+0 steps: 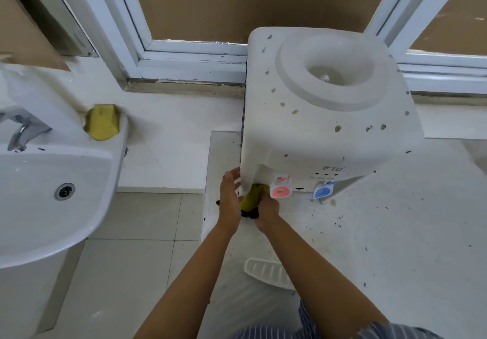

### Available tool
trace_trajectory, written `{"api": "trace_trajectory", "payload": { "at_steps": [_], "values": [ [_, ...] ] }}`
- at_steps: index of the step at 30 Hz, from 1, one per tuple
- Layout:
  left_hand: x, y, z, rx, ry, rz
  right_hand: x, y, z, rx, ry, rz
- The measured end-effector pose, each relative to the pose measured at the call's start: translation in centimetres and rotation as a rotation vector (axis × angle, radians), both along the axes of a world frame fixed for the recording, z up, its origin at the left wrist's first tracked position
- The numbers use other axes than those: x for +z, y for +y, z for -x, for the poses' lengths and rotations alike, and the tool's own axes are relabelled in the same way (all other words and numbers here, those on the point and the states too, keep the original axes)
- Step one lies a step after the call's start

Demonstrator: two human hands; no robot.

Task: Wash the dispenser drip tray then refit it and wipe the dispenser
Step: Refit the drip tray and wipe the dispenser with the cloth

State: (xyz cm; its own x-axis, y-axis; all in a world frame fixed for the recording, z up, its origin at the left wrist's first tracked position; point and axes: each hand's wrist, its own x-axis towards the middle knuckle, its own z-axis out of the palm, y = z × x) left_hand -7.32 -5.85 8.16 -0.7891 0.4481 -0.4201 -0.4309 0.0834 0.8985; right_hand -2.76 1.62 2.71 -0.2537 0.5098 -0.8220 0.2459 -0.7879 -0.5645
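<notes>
A white tabletop water dispenser stands on a white counter, dotted with dark spots, with a red tap and a blue tap on its front. My left hand lies flat with straight fingers against the dispenser's lower left corner. My right hand grips a yellow sponge with a dark underside, pressed under the front left corner beside the red tap. The white slotted drip tray lies on the counter near me, partly hidden by my right forearm.
A white washbasin with a chrome tap stands at the left. A second yellow sponge rests on the basin's back rim. Window frames run behind the dispenser. Tiled floor shows between basin and counter.
</notes>
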Motion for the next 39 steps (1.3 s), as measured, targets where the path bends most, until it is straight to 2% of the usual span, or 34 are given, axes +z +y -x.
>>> {"api": "trace_trajectory", "payload": {
  "at_steps": [4,7,11,13,16,19,24,27,29,33,36,39],
  "values": [
    [-0.1,0.1,-0.1,-0.013,0.021,-0.006,0.3,1.2,-1.1,0.277,-0.069,-0.075],
    [-0.3,0.7,-0.5,0.036,0.040,-0.002,-0.1,1.6,-2.3,0.417,-0.026,-0.090],
    [-0.6,0.9,-0.6,0.056,0.038,0.001,-0.3,0.8,-3.5,0.301,0.086,-0.134],
    [-0.6,0.8,-0.5,0.050,0.038,-0.002,-0.2,0.1,-3.4,0.280,0.065,-0.202],
    [-0.5,0.6,-0.4,0.032,0.040,0.006,-0.2,-0.3,-2.7,0.394,-0.020,-0.248],
    [-0.3,0.6,-0.4,0.029,0.029,0.008,-0.3,0.0,-2.2,0.453,-0.046,-0.208],
    [-0.4,0.4,-0.3,0.026,0.018,-0.010,-0.9,0.0,-3.2,0.249,0.066,-0.177],
    [-0.6,0.5,-0.5,0.029,0.024,-0.013,-0.7,0.1,-3.1,0.294,0.077,-0.187],
    [-0.7,0.6,-0.6,0.031,0.032,-0.008,0.0,0.6,-2.3,0.275,0.058,-0.102],
    [-0.5,0.5,-0.5,0.028,0.013,-0.001,1.2,1.7,-1.6,0.055,0.173,0.115],
    [-0.2,0.2,-0.3,0.015,-0.008,-0.007,1.8,2.2,-2.4,-0.117,0.277,0.200],
    [-0.1,0.1,-0.2,0.002,-0.026,-0.015,1.2,4.0,-4.0,-0.257,0.263,0.212]
  ]
}}
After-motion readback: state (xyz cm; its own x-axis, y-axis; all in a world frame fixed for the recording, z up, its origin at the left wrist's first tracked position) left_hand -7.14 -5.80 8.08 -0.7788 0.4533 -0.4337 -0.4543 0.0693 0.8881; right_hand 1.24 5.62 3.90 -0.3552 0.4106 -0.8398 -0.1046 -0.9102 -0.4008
